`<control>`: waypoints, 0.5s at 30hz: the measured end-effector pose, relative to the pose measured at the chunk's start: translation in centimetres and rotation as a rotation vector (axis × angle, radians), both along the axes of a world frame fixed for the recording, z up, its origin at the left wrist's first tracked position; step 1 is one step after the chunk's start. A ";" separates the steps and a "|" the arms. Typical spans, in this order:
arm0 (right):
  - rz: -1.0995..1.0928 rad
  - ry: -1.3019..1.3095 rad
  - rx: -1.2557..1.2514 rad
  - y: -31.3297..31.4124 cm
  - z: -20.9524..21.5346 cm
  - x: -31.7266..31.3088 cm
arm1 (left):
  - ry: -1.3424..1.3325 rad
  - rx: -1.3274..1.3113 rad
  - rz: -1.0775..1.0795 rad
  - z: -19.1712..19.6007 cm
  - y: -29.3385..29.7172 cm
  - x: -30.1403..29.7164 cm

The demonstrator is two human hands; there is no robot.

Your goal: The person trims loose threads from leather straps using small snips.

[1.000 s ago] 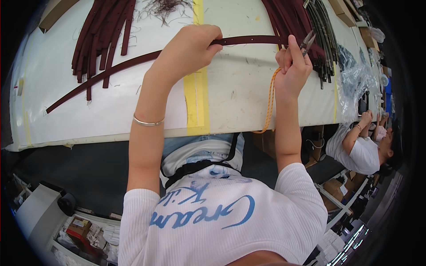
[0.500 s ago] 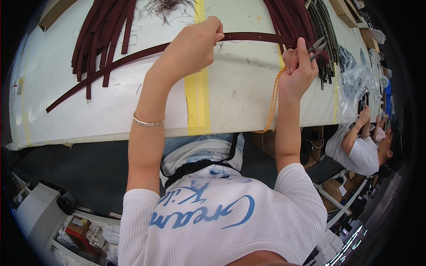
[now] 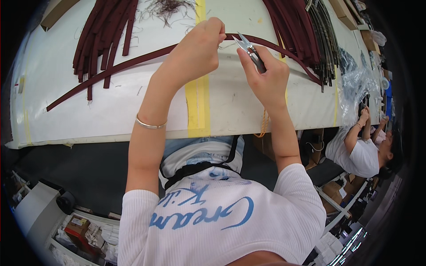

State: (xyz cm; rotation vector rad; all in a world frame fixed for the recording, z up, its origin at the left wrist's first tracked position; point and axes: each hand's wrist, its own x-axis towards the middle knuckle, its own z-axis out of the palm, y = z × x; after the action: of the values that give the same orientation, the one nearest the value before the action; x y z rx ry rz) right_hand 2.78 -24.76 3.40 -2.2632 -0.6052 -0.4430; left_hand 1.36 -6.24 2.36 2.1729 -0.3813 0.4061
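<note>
A long dark red strap (image 3: pixel 146 56) stretches across the white table, with my left hand (image 3: pixel 202 48) closed on it in a pinch near its middle. The strap's right part arcs down to a free end by the black strips. My right hand (image 3: pixel 270 73) holds small thread snips (image 3: pixel 252 52), their blades apart and pointing at the strap just right of my left fingers. An orange cord (image 3: pixel 263 124) hangs below my right wrist over the table edge. Whether the blades touch the strap or a loose thread I cannot tell.
Bundles of dark red straps lie at the far left (image 3: pixel 100 37) and far right (image 3: pixel 297 26). Black strips (image 3: pixel 326 53) lie beside the right bundle. Thread scraps (image 3: pixel 166 9) are heaped at the back. Clear plastic (image 3: pixel 355 80) and a co-worker (image 3: pixel 361 146) are at the right.
My right hand has let go of the strap's right part and moved left, bringing the snips close to my left fingers. The strap's right end now droops. My left hand has barely moved.
</note>
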 end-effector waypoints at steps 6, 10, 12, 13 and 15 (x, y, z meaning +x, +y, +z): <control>0.010 -0.041 -0.101 -0.1 0.4 -0.3 | -0.050 0.014 0.026 0.2 -0.1 0.0; 0.019 -0.050 -0.088 -0.1 0.3 -0.3 | -0.096 0.012 0.010 0.3 -0.4 -0.1; 0.012 -0.050 -0.100 -0.1 0.2 -0.2 | -0.122 0.011 0.004 0.3 -0.5 -0.1; 0.020 -0.069 -0.100 -0.1 0.2 -0.1 | -0.139 0.017 -0.002 0.3 -0.6 -0.1; 0.029 -0.088 -0.098 -0.1 0.2 -0.1 | -0.156 0.023 -0.009 0.3 -0.6 -0.2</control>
State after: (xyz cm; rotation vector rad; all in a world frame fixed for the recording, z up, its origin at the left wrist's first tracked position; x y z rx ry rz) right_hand 2.63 -24.85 3.57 -2.3346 -0.7175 -0.5109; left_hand 1.18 -6.85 2.64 2.1675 -0.4837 0.5715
